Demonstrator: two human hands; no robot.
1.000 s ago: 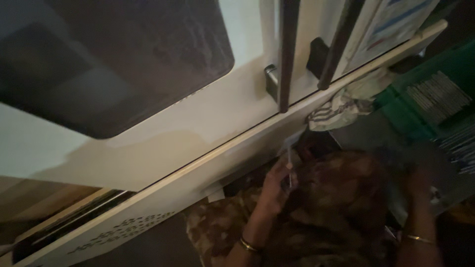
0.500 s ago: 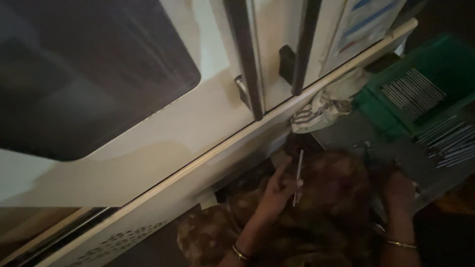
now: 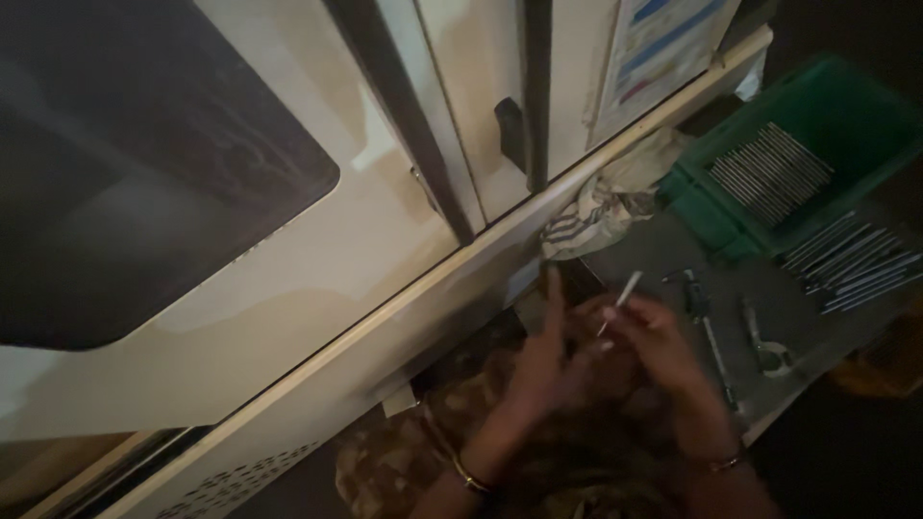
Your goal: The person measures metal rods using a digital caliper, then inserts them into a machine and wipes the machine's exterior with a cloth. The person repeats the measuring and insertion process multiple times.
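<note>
Right hand (image 3: 654,336) pinches a thin metal rod (image 3: 620,293) near the bench's machine-side edge; left hand (image 3: 548,360) open-fingered, touching it, holding nothing. Dim light: a loose pinch could likely drop the rod.

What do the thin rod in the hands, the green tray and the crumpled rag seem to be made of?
Thin rod: likely bare metal, pale with a dull sheen, like the loose rods nearby.
Green tray: probably moulded plastic, even matte colour.
Rag: woven cloth, soft folds, faint stripes.
</note>
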